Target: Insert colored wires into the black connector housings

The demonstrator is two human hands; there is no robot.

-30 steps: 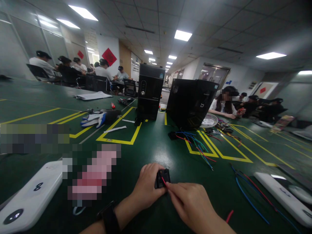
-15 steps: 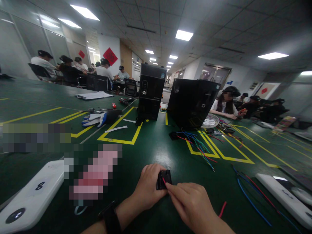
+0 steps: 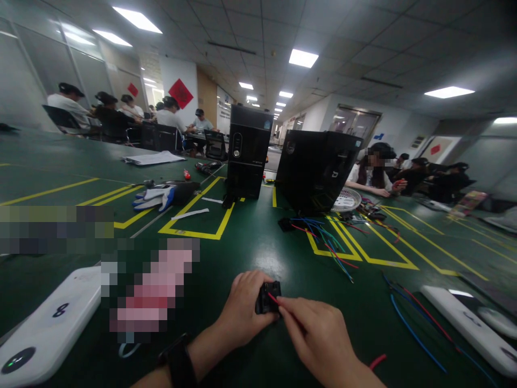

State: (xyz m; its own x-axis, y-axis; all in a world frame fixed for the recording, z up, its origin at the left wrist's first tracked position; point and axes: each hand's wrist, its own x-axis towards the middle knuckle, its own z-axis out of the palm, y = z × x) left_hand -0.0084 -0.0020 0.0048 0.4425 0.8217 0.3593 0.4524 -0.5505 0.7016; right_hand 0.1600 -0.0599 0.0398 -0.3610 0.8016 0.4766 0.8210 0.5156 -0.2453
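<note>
Nearest of all, a black band with a squarish dark face [image 3: 181, 362] circled the left wrist, and a short length of thick red wire [image 3: 377, 361] showed beside the right forearm.

Just beyond, the left hand [image 3: 245, 308] had its fingers wrapped around a small black plastic block [image 3: 265, 303], covering its left side. The right hand [image 3: 317, 326] pinched a thin red wire [image 3: 273, 298] between thumb and forefinger, its tip against the face of the block; whether it sat inside an opening was too small to tell. The block was above the dark green tabletop [image 3: 266, 256], in front of the wearer.

To the left lay a long white rounded device marked 8 [image 3: 60, 318] and a pink object blurred into squares [image 3: 161, 285]. To the right, loose blue and red wires [image 3: 416, 334] curved beside a second white rounded device [image 3: 470, 328].

Farther out, a tangle of blue, green and red wires [image 3: 327, 237] trailed from a black connector [image 3: 286, 224] across yellow tape lines [image 3: 339, 254]. White paper strips [image 3: 191, 214] and a white-and-blue work glove [image 3: 155, 199] lay to the left.

Two upright black computer towers [image 3: 248, 156] stood beyond, screening part of the room behind. A round white basket [image 3: 357, 199] sat beside the right one, and a person in a dark cap [image 3: 363, 175] sat behind it. Other seated people [image 3: 169, 118] worked far to the left.
</note>
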